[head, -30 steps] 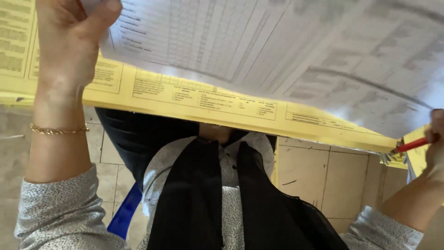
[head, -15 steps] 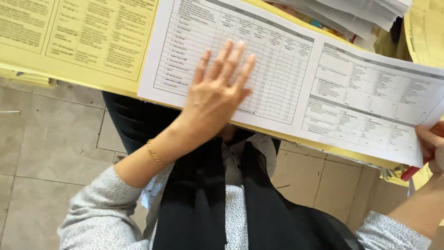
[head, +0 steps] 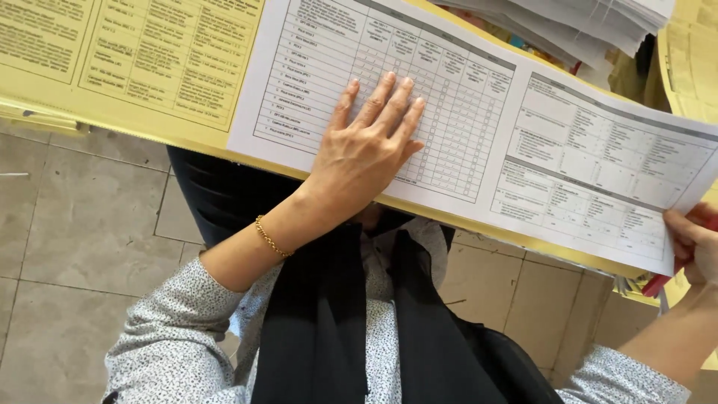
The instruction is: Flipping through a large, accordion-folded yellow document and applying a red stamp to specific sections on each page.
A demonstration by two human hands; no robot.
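Head view gives me my left hand (head: 370, 146) lying flat, fingers spread, on the white printed form (head: 479, 127) atop the yellow sheet (head: 142, 60), while my right hand (head: 692, 239) pinches that form's lower right corner beside a red pen (head: 657, 285).

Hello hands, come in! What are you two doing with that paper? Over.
Left hand flat on white form sheet, fingers spread. Right hand pinching sheet's right edge, red pen underneath it. Yellow sheet lies beneath. Nothing in the way.

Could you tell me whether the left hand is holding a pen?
No, the left hand lies flat, fingers spread, on the white printed form and holds nothing.
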